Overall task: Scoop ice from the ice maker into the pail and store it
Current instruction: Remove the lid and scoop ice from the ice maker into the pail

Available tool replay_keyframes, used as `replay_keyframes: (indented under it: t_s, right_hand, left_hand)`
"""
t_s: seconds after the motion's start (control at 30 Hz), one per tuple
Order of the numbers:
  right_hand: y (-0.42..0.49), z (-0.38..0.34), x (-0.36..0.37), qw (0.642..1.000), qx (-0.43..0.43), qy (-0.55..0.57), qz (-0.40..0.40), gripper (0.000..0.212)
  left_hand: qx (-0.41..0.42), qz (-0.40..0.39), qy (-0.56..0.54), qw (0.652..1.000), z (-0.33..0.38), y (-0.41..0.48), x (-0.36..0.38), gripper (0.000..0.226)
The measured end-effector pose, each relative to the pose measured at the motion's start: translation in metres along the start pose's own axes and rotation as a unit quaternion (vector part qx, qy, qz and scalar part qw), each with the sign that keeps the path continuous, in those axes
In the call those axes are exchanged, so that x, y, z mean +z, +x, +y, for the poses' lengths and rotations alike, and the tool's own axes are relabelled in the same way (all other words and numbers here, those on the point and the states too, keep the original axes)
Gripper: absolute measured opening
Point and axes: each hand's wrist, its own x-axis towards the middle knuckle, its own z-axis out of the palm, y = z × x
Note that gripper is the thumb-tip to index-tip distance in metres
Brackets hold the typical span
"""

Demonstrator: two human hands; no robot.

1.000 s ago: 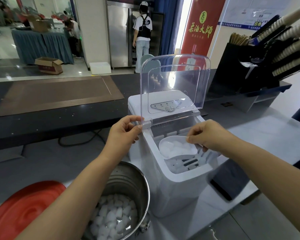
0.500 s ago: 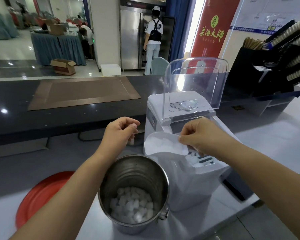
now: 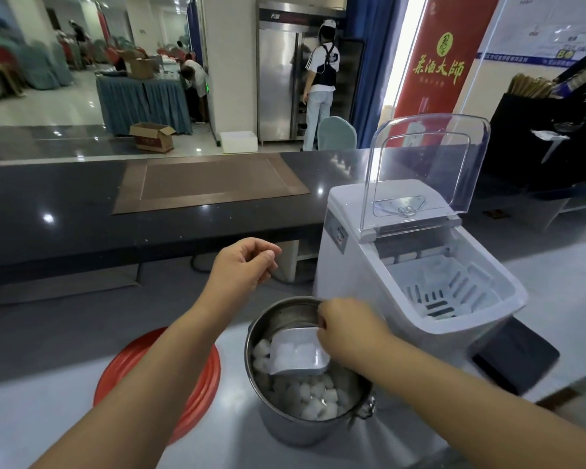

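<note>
A steel pail [image 3: 285, 424] partly filled with ice cubes [image 3: 318, 397] stands on the grey counter. My right hand [image 3: 347, 330] grips a white plastic scoop [image 3: 298, 353] loaded with ice and holds it inside the pail's mouth, tilted down. My left hand [image 3: 242, 264] hovers in the air behind the pail, fingers loosely curled, holding nothing. The white ice maker [image 3: 416, 286] stands to the right of the pail with its clear lid [image 3: 427, 170] raised; its basket [image 3: 454, 289] shows little ice.
A red round lid [image 3: 197, 377] lies flat on the counter left of the pail. A dark raised bar counter [image 3: 82, 211] runs behind. A black flat device [image 3: 518, 353] lies right of the ice maker. People stand far back by a steel fridge.
My right hand carried the loaded scoop from the ice maker's rim down into the pail. My left hand stayed raised behind the pail. The view shifted right of the pail.
</note>
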Motion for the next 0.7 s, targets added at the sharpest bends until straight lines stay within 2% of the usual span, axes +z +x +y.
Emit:
replay_keyframes:
  t_s: [0.2,0.4,0.7]
  right_hand:
    - [0.008,-0.018,0.022,0.999,-0.022,-0.044,0.001,0.015]
    - [0.006,-0.014,0.007,0.991,-0.058,-0.118,0.034,0.016]
    - [-0.008,0.011,-0.034,0.993,-0.055,-0.06,0.085,0.01]
  left_hand:
    - [0.004,-0.005,0.005,1.0,-0.001,-0.003,-0.005,0.02]
    - [-0.006,-0.002,0.005,1.0,0.0,-0.005,0.001,0.018]
    - [-0.025,0.002,-0.003,1.0,0.008,0.002,0.021,0.016]
